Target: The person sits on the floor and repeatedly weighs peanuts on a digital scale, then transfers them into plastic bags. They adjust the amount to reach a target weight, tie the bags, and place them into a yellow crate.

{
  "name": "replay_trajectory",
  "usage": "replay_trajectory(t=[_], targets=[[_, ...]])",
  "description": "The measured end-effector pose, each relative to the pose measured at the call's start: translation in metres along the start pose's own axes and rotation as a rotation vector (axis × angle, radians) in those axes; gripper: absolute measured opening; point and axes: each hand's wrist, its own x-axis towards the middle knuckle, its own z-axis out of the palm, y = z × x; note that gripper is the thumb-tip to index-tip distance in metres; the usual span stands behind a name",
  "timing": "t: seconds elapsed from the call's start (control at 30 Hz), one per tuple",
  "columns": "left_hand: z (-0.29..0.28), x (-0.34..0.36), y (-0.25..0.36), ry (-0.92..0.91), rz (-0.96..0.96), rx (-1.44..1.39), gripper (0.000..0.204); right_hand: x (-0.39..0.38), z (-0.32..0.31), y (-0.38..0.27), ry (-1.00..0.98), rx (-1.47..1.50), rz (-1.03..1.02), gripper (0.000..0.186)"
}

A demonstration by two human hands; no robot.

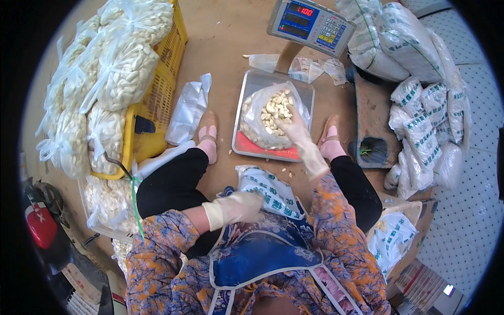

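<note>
A clear plastic bag (254, 116) of peeled garlic cloves (275, 108) sits open-mouthed on the metal pan of a digital scale (308, 100). My right hand (297, 132), in a pale rubber glove, reaches over the bag's right side. Its thumb and fingers are apart, with the fingertips at the cloves. My left hand (236, 209), gloved alike, is over my lap with its fingers curled at the lower left edge of a white printed plastic bag (269, 190). Those fingertips are partly blurred. A red patch (266, 149) shows on the pan's near edge.
Knotted bags of garlic (126, 73) fill a yellow crate (169, 73) at left. A flat plastic bag (190, 107) lies beside it. The scale's display (310, 25) stands beyond the pan. Wrapped bundles (409, 42) and printed packs (424, 139) are piled right, beside a dark tray (374, 118).
</note>
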Motion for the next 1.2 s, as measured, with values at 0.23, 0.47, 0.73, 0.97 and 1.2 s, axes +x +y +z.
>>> replay_trajectory(t=[0.23, 0.47, 0.73, 0.97, 1.2], targets=[[0.009, 0.011, 0.015, -0.09, -0.021, -0.381, 0.076, 0.053, 0.053, 0.023, 0.179, -0.598, 0.009, 0.098], [0.034, 0.018, 0.008, 0.274, 0.122, -0.367, 0.067, 0.074, 0.046, 0.071, 0.278, -0.472, -0.181, 0.052], [0.01, 0.011, 0.007, 0.004, -0.136, -0.226, 0.041, 0.078, 0.026, 0.067, 0.307, 0.03, -0.004, 0.033], [0.042, 0.019, -0.013, 0.014, -0.064, 0.302, 0.023, 0.039, -0.002, 0.064, 0.175, 0.672, 0.0, 0.033], [0.038, 0.032, -0.015, 0.136, -0.056, 0.359, 0.02, -0.042, -0.018, 0.01, -0.048, 0.834, 0.042, 0.027]])
